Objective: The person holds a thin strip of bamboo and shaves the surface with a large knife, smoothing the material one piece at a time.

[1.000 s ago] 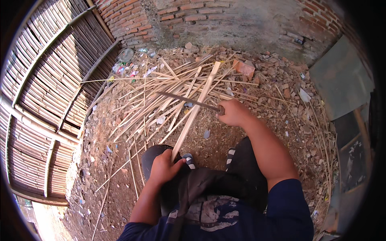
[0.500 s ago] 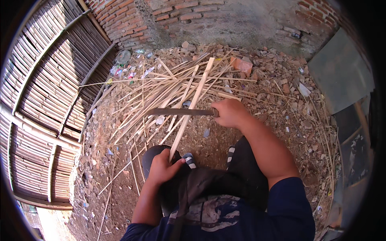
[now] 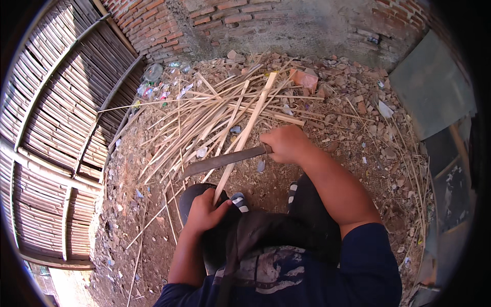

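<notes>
My left hand [image 3: 207, 210] grips the lower end of a long pale bamboo strip [image 3: 254, 115], close by my left knee. The strip slants up and away to the right, over a heap of similar strips. In my right hand [image 3: 287, 144] is the handle of a machete [image 3: 221, 161] with a long dark blade. Its blade points left and lies across the strip a little above my left hand, its tip lower than the handle. Whether the edge touches the strip I cannot tell.
A heap of bamboo strips [image 3: 204, 115] lies ahead on soil littered with rubble. An orange brick block [image 3: 305, 80] sits at its far right. A bamboo-slat wall [image 3: 56, 97] stands left, a brick wall [image 3: 286, 30] behind, grey panels [image 3: 432, 84] to the right.
The machete has come down along the strip toward my left hand, its tip dropping so the blade now tilts. My right hand has shifted slightly left. The left hand keeps its hold.
</notes>
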### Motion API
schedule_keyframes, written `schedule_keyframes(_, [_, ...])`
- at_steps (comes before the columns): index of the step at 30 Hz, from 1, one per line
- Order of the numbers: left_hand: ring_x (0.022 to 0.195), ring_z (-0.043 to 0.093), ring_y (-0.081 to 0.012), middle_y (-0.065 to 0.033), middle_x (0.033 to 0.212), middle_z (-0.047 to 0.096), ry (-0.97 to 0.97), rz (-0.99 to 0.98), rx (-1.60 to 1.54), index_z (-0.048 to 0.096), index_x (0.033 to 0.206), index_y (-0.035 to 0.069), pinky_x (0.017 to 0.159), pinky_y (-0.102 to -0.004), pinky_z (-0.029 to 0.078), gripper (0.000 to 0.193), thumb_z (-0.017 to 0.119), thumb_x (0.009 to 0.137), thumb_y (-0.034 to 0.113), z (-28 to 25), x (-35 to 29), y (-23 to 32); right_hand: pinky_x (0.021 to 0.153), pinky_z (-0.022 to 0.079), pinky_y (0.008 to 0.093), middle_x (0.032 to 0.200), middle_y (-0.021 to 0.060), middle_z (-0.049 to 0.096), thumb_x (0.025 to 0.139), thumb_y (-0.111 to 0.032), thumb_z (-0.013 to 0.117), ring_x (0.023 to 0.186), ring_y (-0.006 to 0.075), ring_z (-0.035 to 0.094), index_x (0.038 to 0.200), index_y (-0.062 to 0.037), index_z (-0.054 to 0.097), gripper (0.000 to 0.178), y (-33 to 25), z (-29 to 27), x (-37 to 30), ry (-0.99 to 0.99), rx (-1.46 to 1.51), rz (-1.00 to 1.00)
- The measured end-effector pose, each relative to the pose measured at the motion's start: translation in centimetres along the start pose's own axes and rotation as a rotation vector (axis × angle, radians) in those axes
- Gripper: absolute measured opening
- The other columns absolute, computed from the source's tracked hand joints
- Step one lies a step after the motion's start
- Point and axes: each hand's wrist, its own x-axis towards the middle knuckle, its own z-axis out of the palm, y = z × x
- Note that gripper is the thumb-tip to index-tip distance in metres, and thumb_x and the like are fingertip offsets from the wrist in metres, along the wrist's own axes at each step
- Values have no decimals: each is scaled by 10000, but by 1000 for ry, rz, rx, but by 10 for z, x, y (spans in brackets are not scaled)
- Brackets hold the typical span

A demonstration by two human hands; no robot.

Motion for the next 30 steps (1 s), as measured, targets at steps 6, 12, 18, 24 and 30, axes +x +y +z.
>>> schedule_keyframes(6, [664,519,-179,-76,688,535,-77,13,-140,543,839,27,616,-371,438,286,750,857,224,-13,4,-4,750,529,484,872,184,706,820,-256,754,858,362,696,1000,-54,718,273,61,5,17,148,434,413])
schedule_keyframes(12, [692,487,-140,-30,713,513,-100,-8,-163,539,848,43,621,-344,422,280,762,842,212,-13,0,-9,730,534,478,873,170,715,830,-255,745,823,365,700,1049,-69,715,289,23,4,10,53,252,169])
schedule_keyframes(18, [699,487,-130,-11,727,500,-232,-11,-119,538,857,52,624,-330,419,282,779,813,193,-22,3,-4,713,538,492,822,160,694,805,-222,734,792,379,692,945,-83,678,205,10,5,13,-17,152,114])
schedule_keyframes(24, [699,496,-124,-11,744,523,-184,-26,-133,545,877,53,623,-327,425,281,777,815,198,-18,7,-10,751,543,519,857,175,708,780,-202,714,820,394,697,971,-93,682,222,43,14,24,75,260,290])
schedule_keyframes(30, [679,516,-160,-51,711,533,-142,-11,-101,556,873,37,623,-344,440,276,766,840,213,-12,1,-7,735,532,503,854,183,704,789,-163,685,819,391,692,951,-61,683,192,8,16,12,-68,175,115])
